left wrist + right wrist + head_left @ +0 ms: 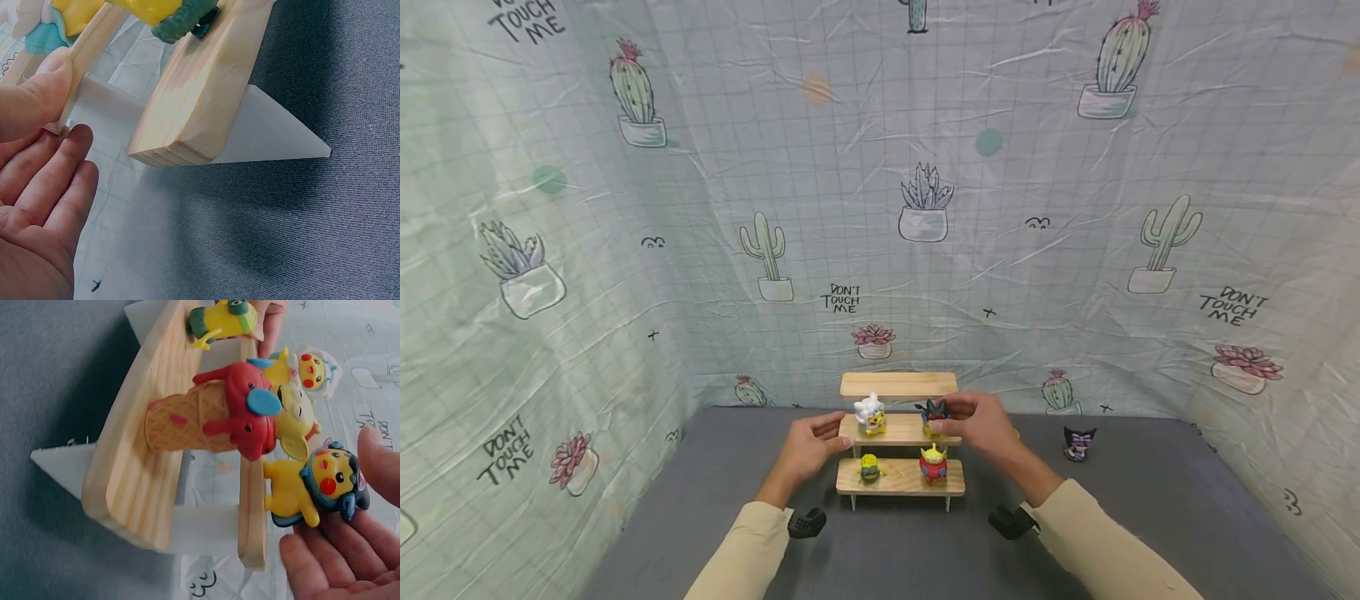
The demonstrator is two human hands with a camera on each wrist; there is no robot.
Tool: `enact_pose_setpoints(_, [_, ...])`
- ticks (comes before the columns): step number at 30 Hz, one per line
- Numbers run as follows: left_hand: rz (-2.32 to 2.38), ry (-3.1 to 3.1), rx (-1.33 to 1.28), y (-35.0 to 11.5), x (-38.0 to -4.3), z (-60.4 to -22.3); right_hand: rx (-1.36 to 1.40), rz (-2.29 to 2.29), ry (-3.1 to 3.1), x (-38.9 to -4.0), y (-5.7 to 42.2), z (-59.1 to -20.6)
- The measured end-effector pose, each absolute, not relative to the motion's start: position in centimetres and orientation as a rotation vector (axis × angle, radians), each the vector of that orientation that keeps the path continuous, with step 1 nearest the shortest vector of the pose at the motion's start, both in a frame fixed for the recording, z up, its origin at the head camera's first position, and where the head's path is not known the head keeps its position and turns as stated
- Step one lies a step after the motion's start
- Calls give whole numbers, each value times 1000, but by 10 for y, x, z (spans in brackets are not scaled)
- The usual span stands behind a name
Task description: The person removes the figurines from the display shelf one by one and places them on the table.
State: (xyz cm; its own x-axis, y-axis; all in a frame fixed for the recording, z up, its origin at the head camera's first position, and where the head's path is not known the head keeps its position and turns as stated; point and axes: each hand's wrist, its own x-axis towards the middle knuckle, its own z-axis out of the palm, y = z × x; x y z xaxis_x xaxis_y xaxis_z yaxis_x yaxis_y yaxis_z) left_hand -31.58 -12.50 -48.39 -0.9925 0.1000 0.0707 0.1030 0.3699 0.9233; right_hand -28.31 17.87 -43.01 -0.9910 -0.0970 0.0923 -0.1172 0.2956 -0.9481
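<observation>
A three-tier wooden display stand (898,476) with white legs holds small figures. My left hand (808,450) is at the left end of the middle tier (94,44), thumb on its front edge and fingers behind. Near that hand stands a yellow figure in a white hood (870,414). At the tier's right end, my right hand (985,425) surrounds a yellow figure in a dark hood (322,484). Fingers lie behind its head; the thumb stands apart from it in the right wrist view. The figure's feet are at the tier.
The lower tier bears a yellow-green figure (869,468) on the left and a red-and-tan cone-shaped figure (187,422) on the right. A black-and-purple figure (1077,444) stands on the grey table (880,554) at right. A cactus-print curtain (880,167) hangs behind.
</observation>
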Motion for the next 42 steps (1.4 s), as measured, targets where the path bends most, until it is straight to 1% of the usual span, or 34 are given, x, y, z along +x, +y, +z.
enact_pose_setpoints(5, [-1757, -2595, -189, -125, -316, -484, 165, 1837, -2510, -286, 176, -435])
enact_pose_setpoints(14, [-1761, -2591, -182, -124, -317, -484, 188, 1857, -2447, -288, 171, -439])
enact_pose_setpoints(24, [-1759, -2602, -192, -125, -317, -484, 74, 1826, -2430, -288, 168, -439])
enact_pose_setpoints(30, [-1754, -2608, -201, -125, -319, -485, 35, 1818, -2425, -283, 171, -434])
enact_pose_setpoints(42, [-1726, -2617, -192, -124, -318, -484, 50, 1773, -2462, -278, 181, -431])
